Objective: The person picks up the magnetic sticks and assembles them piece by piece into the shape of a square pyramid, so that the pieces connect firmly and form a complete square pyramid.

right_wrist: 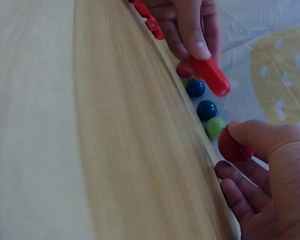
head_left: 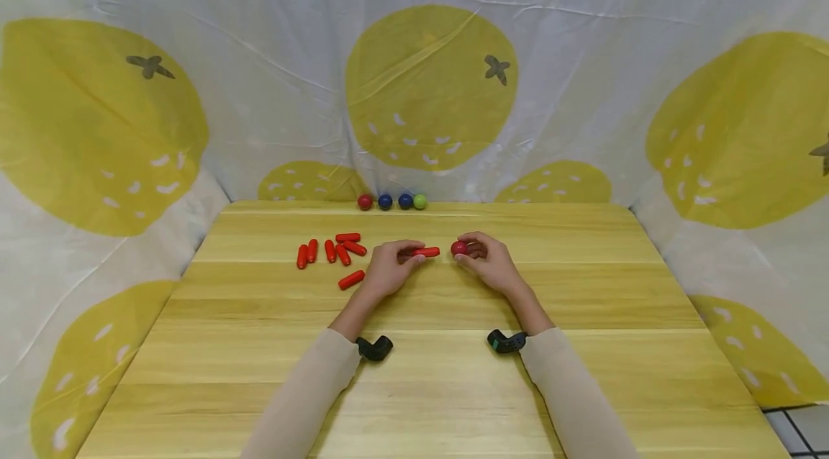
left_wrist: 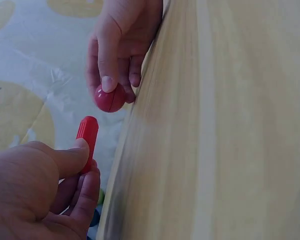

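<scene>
Between thumb and fingers, my left hand [head_left: 391, 266] pinches a red rod [head_left: 427, 252] with rounded ends, its free end pointing to the right. Facing it, my right hand [head_left: 494, 263] pinches a dark red ball [head_left: 459, 248]. In the head view a small gap separates rod from ball. The left wrist view shows grooves along the rod [left_wrist: 88, 131] and a thin dark line down the ball [left_wrist: 110, 99]. From the right wrist, the ball [right_wrist: 232, 146] sits under the thumb, and the rod [right_wrist: 211, 77] shows a small pale spot on its end.
Several red rods [head_left: 342, 254] lie left of my left hand, with one [head_left: 352, 280] nearer to me. Along the table's back edge stand a red ball [head_left: 365, 202], two blue balls [head_left: 385, 202] and a green ball [head_left: 419, 201]. A lemon-print cloth [head_left: 427, 85] hangs behind the wooden table [head_left: 427, 387].
</scene>
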{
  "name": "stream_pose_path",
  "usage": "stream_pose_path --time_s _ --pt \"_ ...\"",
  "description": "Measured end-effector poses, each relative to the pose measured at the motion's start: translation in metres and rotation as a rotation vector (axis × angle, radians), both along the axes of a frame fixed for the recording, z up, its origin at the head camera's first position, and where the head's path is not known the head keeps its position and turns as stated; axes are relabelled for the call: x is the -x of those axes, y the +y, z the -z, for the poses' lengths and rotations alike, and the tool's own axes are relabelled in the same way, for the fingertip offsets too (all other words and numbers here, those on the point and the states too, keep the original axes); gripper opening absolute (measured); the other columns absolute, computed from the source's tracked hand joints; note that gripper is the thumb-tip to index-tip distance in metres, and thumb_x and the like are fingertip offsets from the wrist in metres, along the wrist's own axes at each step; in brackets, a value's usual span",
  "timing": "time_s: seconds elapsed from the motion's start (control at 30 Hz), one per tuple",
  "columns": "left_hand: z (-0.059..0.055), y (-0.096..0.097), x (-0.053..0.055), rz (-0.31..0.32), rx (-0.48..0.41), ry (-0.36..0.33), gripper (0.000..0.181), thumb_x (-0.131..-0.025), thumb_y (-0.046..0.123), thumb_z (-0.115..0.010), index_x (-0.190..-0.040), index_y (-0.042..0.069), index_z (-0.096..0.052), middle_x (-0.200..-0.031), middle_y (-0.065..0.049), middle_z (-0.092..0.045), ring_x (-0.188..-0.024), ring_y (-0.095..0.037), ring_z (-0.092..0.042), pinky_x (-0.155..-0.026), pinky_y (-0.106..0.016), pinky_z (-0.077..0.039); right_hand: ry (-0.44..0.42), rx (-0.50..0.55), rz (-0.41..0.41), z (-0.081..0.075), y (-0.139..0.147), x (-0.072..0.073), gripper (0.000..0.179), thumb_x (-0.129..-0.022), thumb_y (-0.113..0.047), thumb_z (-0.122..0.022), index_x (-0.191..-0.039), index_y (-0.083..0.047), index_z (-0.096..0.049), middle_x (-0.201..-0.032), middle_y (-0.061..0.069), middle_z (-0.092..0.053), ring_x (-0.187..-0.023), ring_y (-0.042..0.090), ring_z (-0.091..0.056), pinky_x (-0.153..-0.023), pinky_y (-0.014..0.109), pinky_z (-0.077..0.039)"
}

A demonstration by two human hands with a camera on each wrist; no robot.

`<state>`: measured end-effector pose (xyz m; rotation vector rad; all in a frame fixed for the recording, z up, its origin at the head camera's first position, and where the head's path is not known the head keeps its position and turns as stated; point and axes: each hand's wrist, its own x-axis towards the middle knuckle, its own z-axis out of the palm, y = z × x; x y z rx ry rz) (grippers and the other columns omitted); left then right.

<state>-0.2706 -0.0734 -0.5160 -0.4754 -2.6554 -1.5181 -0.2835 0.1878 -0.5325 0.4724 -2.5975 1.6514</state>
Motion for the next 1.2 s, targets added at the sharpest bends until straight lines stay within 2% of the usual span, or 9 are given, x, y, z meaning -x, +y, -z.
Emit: stream_pose_path --time_s 0.2,0.47,0.6,0.77,0.93,1.2 --pt "0.003 0.006 0.006 -0.026 -0.004 -0.023 0.027 -0.096 0.021 -0.075 -0.121 0.012 -0.077 -0.117 -0.005 -0.077 -0.100 -0.018 -0.075 -0.086 -0.036 -0.062 0.009 -0.044 -0.013 -0.001 -0.007 0.001 0.037 -0.094 -0.021 -0.078 -0.128 -0.011 -0.068 -0.115 0.011 -0.073 -0.094 0.021 -0.068 -0.082 0.028 -0.056" --pt "0.005 0.011 0.011 -0.004 -0.007 -0.052 0.021 -0.094 0.019 -0.077 -0.115 0.015 -0.078 -0.112 -0.005 -0.077 -0.093 -0.016 -0.074 -0.084 -0.032 -0.061 0.019 -0.066 -0.027 -0.003 -0.011 0.001 0.037 -0.093 -0.021 -0.078 -0.128 -0.011 -0.069 -0.112 0.010 -0.075 -0.089 0.022 -0.066 -0.080 0.029 -0.055" --pt "0.006 0.009 0.011 -0.003 0.014 -0.070 0.019 -0.094 0.021 -0.078 -0.112 0.019 -0.079 -0.107 -0.002 -0.077 -0.089 -0.012 -0.072 -0.081 -0.030 -0.059 0.017 -0.080 -0.064 -0.002 -0.013 0.002 0.041 -0.093 -0.022 -0.079 -0.131 -0.012 -0.067 -0.118 0.008 -0.073 -0.101 0.024 -0.067 -0.089 0.037 -0.053" --pt "0.008 0.009 0.011 0.015 0.019 -0.059 0.017 -0.093 0.023 -0.078 -0.110 0.019 -0.079 -0.103 0.000 -0.078 -0.085 -0.011 -0.071 -0.078 -0.030 -0.059 0.057 -0.138 -0.131 0.001 -0.016 0.002 0.042 -0.093 -0.025 -0.079 -0.131 -0.013 -0.069 -0.125 0.007 -0.069 -0.118 0.026 -0.063 -0.103 0.048 -0.050" --pt "0.010 0.009 0.009 0.011 0.030 -0.059 0.018 -0.093 0.025 -0.079 -0.110 0.020 -0.080 -0.101 0.001 -0.078 -0.086 -0.010 -0.071 -0.079 -0.030 -0.059 0.111 -0.203 -0.148 0.003 -0.020 0.003 0.031 -0.096 -0.027 -0.076 -0.124 -0.017 -0.074 -0.120 0.004 -0.070 -0.113 0.023 -0.063 -0.098 0.044 -0.052" --pt "0.006 0.005 0.009 0.051 -0.006 -0.103 0.037 -0.092 0.033 -0.080 -0.122 0.012 -0.075 -0.111 -0.002 -0.077 -0.098 -0.015 -0.073 -0.088 -0.035 -0.061 0.095 -0.210 -0.106 0.004 -0.021 0.001 0.024 -0.095 -0.027 -0.076 -0.118 -0.019 -0.075 -0.115 0.002 -0.071 -0.107 0.020 -0.064 -0.094 0.040 -0.052"
